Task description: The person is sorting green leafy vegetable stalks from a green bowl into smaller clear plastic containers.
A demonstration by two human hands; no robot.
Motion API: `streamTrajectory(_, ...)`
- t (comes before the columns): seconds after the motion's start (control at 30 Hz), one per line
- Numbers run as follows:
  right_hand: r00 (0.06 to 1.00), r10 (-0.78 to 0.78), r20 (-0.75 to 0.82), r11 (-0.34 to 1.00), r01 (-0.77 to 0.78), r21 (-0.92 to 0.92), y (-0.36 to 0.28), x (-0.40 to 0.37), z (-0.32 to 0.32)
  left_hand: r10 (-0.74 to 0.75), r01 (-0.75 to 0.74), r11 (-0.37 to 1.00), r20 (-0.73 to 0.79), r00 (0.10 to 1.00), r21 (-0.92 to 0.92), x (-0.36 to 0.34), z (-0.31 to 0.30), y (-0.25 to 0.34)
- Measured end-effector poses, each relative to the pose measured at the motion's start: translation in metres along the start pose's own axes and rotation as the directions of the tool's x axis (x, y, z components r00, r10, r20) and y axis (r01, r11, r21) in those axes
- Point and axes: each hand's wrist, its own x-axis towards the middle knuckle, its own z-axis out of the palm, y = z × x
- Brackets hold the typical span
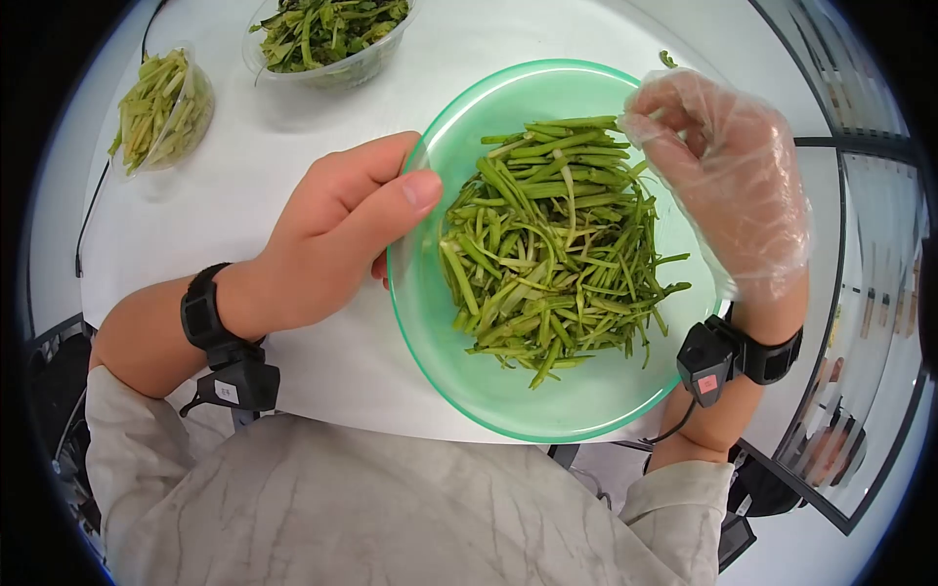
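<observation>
A translucent green bowl [459, 386] holds a heap of cut green vegetable stems [557, 254]. My bare left hand [337, 225] grips the bowl's left rim, thumb on top and fingers mostly hidden beneath. Over the upper right rim is my right hand [718, 161], in a clear plastic glove, its fingertips pinched together. The end of one green stem at the top of the heap meets those fingertips.
A clear tub of leafy greens [332, 39] stands at the back. Left of it, a smaller clear tub [186, 112] holds pale green stems. A small green scrap [667, 60] lies beyond the bowl on the white table [322, 376]. Clear-panelled shelving [870, 293] stands at right.
</observation>
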Motion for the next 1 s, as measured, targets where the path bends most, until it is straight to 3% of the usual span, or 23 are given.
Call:
streamTrajectory(0.03, 0.996, 0.063, 0.063, 0.996, -0.059, -0.062, -0.007, -0.001, -0.008, 0.002, -0.002, 1.0, 0.001, 1.0, 0.0, 0.0, 0.0, 0.0)
streamTrajectory(0.13, 0.993, 0.068, 0.101, 0.998, -0.066, -0.022, -0.013, -0.01, -0.012, 0.013, -0.013, 1.0, 0.008, 1.0, -0.002, 0.0, -0.001, -0.002)
streamTrajectory(0.4, 0.973, -0.025, 0.231, 0.992, 0.052, -0.111, -0.007, -0.011, -0.001, 0.038, -0.038, 0.999, 0.022, 0.999, -0.004, 0.002, -0.001, -0.001)
streamTrajectory(0.47, 0.973, 0.014, 0.23, 0.995, 0.009, -0.095, -0.018, -0.012, -0.01, 0.039, -0.039, 0.999, 0.019, 0.999, 0.0, 0.002, -0.001, -0.002)
streamTrajectory(0.5, 0.987, -0.062, 0.15, 0.988, 0.082, -0.13, -0.017, -0.016, -0.012, 0.043, -0.043, 0.999, 0.021, 0.999, 0.009, 0.003, -0.002, -0.003)
streamTrajectory(0.57, 0.967, -0.035, 0.253, 0.999, 0.043, -0.027, -0.024, -0.022, -0.021, 0.041, -0.041, 0.999, 0.016, 0.999, 0.007, 0.002, -0.001, -0.002)
streamTrajectory(0.73, 0.819, -0.147, 0.554, 0.975, 0.213, -0.056, -0.047, -0.03, -0.015, 0.038, -0.038, 0.999, 0.021, 0.999, 0.005, 0.002, -0.002, -0.003)
streamTrajectory(0.87, 0.839, -0.216, 0.499, 0.967, 0.255, -0.01, -0.039, -0.034, 0.009, 0.037, -0.037, 0.999, 0.013, 0.999, -0.013, 0.002, 0.0, -0.003)
streamTrajectory(0.9, 0.854, -0.318, 0.412, 0.938, 0.346, 0.006, -0.034, -0.035, 0.011, 0.041, -0.04, 0.999, 0.013, 0.999, -0.011, 0.002, 0.0, -0.004)
streamTrajectory(1.0, 0.876, -0.29, 0.386, 0.955, 0.237, 0.18, -0.028, -0.026, -0.006, 0.045, -0.045, 0.999, 0.019, 0.999, -0.001, 0.003, -0.003, -0.007)
